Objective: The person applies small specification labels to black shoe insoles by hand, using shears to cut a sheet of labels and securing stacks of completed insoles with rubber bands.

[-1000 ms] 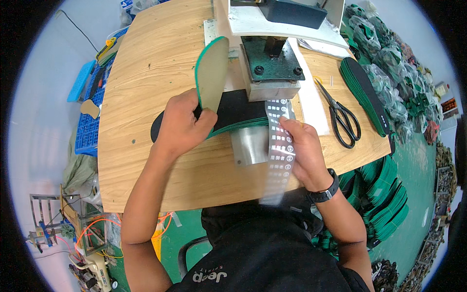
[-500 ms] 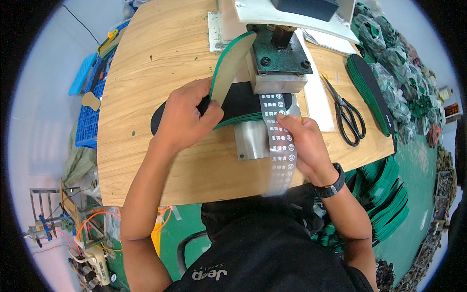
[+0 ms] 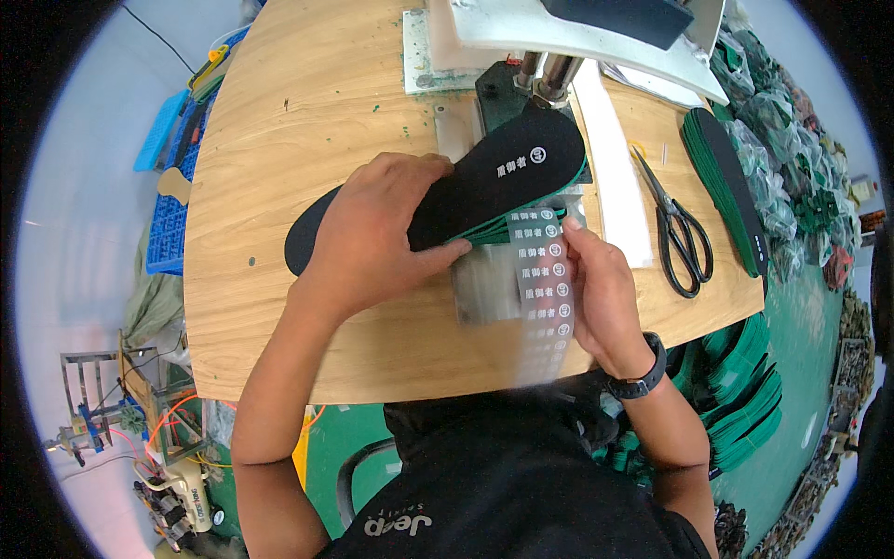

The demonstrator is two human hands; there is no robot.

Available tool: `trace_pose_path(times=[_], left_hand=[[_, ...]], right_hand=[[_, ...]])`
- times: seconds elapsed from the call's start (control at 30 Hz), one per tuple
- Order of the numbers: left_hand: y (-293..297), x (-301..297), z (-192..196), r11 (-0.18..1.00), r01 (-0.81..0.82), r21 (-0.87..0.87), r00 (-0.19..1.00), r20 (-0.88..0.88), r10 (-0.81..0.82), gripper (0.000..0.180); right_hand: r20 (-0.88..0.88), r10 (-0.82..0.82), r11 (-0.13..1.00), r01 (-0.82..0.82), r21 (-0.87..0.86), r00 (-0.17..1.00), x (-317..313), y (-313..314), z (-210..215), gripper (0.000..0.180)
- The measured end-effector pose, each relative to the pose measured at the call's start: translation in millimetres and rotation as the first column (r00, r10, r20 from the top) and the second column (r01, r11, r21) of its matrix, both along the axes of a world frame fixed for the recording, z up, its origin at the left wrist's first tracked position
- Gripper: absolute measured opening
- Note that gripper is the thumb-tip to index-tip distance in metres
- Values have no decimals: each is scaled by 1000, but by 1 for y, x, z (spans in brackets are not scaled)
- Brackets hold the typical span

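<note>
My left hand (image 3: 377,228) presses down on a stack of black insoles (image 3: 507,172) with green undersides, lying across the wooden table (image 3: 279,140). The top insole's heel end sits under the press machine (image 3: 559,37), and it bears a small white mark. My right hand (image 3: 596,293) holds a clear strip of label transfers (image 3: 545,284) beside the stack, its upper end tucked against the insoles. A metal block (image 3: 484,289) lies under the strip.
Black scissors (image 3: 680,224) lie to the right on the table. A pile of green-edged insoles (image 3: 731,186) sits at the right edge, and more green insoles (image 3: 745,410) are heaped below. Blue crates (image 3: 172,205) stand left of the table.
The insole that my left hand held tilted up is now laid flat, black side up, on the stack under the press. The right hand stayed on the label strip.
</note>
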State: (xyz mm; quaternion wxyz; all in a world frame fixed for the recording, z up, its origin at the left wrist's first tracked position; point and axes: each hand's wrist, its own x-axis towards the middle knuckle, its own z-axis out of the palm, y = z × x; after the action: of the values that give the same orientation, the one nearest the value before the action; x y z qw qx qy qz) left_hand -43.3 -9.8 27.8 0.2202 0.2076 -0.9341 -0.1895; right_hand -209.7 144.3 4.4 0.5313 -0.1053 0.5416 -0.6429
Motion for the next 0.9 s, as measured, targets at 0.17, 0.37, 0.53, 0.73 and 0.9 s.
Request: trace_pose_path(times=[0.17,0.37,0.53,0.73,0.9], left_hand=[[-4,-2,-10,997,49,-65,998,-39,-52,58],[3,3,-2,992,-65,110,984,-156,82,47],[-5,11,5,879,-153,452,947,-187,261,29],[-5,15,-1,801,-45,597,877,-361,318,21],[-4,14,0,821,-77,565,877,-354,326,21]], right_hand=[[-95,58,998,-59,-10,994,2,2,-3,25],[-97,-174,982,166,-85,980,-11,32,3,18],[-7,-231,970,230,-74,973,-8,20,10,17],[-63,31,999,-32,-14,998,0,2,3,16],[-86,57,998,-56,16,995,0,2,3,16]])
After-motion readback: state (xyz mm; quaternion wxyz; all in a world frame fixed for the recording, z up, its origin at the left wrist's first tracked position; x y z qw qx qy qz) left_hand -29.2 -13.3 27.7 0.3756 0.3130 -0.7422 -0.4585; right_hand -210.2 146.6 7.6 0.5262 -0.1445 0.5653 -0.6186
